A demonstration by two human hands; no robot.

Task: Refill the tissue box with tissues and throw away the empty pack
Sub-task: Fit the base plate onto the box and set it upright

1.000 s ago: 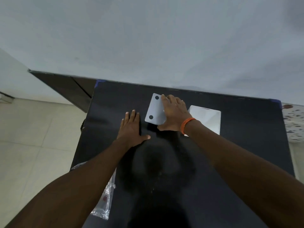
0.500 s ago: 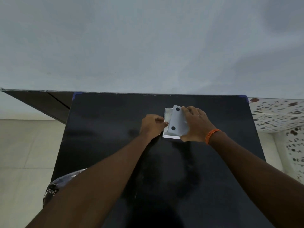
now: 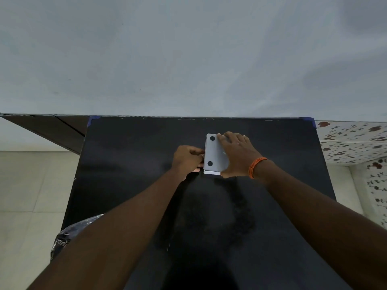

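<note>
A white tissue box (image 3: 211,172) lies on the black table (image 3: 129,155) near the far edge. Its grey base panel (image 3: 214,151) with two black round pads sits on top of the box. My right hand (image 3: 236,153), with an orange band at the wrist, presses flat on the panel from the right. My left hand (image 3: 187,159) grips the box's left side with curled fingers. A clear plastic pack (image 3: 67,235) hangs at the table's near left edge, partly hidden by my left forearm.
A pale wall rises just behind the table. A tiled floor lies to the left, and a flower-patterned surface (image 3: 354,141) stands to the right. A dark wooden piece (image 3: 52,130) runs along the wall at the left.
The grey panel, held tilted over the open box before, now lies flat on it. My left hand came off the table and took the box's left side. The view shifted.
</note>
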